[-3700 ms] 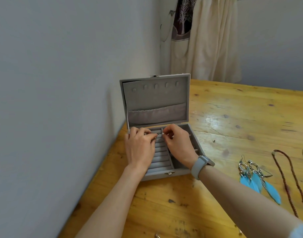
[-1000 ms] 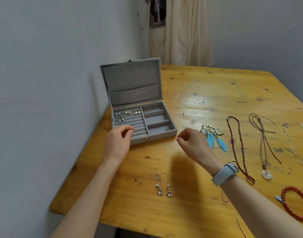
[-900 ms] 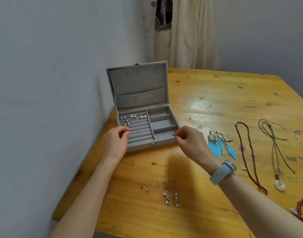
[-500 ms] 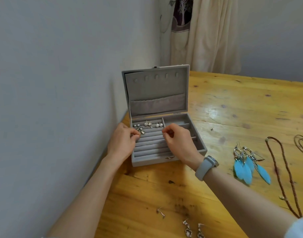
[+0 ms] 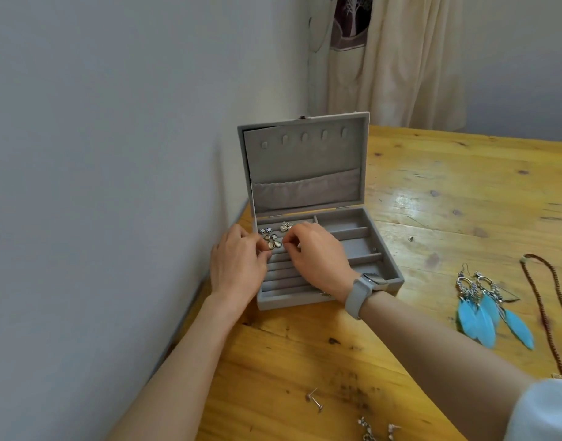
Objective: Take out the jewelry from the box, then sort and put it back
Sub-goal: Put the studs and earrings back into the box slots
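The jewelry box (image 5: 317, 249) is found open on the surface (image 5: 305, 345), its lid (image 5: 305, 160) upright on the far side of both hands. Both hands are placed over the padded roll section (image 5: 282, 275), which occupies the half of the box on the left hand's side. The rolls run crosswise, from one hand toward the other.

The left hand (image 5: 238, 265) is curled, with its fingertips at the small earrings (image 5: 271, 238) seated in the far rolls. The right hand (image 5: 317, 259) is pinched thumb to forefinger just beside them. Whether anything is held in either pinch cannot be told; the contact point is too small to resolve. A further cluster of studs (image 5: 286, 226) is seen just beyond the right hand's fingertips.

The compartments (image 5: 352, 243) past the right hand appear empty except for one tiny speck. The lid pocket and hooks are seen bare.

Outside the box, loose studs (image 5: 314, 399) and a pair of drop earrings (image 5: 378, 431) lie near the forearms. The blue feather earrings (image 5: 489, 310) and a brown beaded necklace (image 5: 547, 310) lie well off to the right arm's outer side, so the right hand is judged nearer to these. Sorting is judged to be only partly done.
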Tool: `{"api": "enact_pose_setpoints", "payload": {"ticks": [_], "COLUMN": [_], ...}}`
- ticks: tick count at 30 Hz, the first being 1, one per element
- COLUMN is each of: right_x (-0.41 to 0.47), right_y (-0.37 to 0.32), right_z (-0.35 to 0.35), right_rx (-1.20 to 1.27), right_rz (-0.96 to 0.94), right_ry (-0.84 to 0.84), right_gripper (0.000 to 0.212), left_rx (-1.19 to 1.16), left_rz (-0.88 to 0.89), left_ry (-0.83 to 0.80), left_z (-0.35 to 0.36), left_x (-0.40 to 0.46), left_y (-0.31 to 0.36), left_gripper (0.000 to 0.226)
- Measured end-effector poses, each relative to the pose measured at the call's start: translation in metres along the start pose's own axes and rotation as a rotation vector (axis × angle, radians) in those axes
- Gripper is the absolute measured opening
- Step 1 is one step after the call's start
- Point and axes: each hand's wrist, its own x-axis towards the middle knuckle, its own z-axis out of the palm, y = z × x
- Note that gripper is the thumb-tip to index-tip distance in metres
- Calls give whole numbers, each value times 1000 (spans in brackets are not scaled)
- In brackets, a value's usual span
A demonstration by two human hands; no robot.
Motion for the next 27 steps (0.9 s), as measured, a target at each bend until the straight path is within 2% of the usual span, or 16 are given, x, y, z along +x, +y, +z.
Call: {"api": "enact_pose_setpoints", "payload": {"ticks": [7, 14, 22, 27], "right_x": [0, 2, -2, -7], "right_y": [-6, -5, -6, -5], "right_z": [5, 9, 3, -3], "right_rx": [-111, -237, -38, 28], "right_rz": [-137, -224, -196, -151], "right_ry": [-44, -41, -128, -125], "right_gripper": [19, 12, 24, 29], "left_rx": [-80, -99, -109, -119], "left_rz": [22, -23, -59, -68], "left_ry": [128, 164, 174, 167], "left_z": [12, 20, 21, 22], "left_x": [-25, -29, -31, -32], "left_y": [-10, -11, -10, -10], "left_gripper": [19, 20, 21, 22]}}
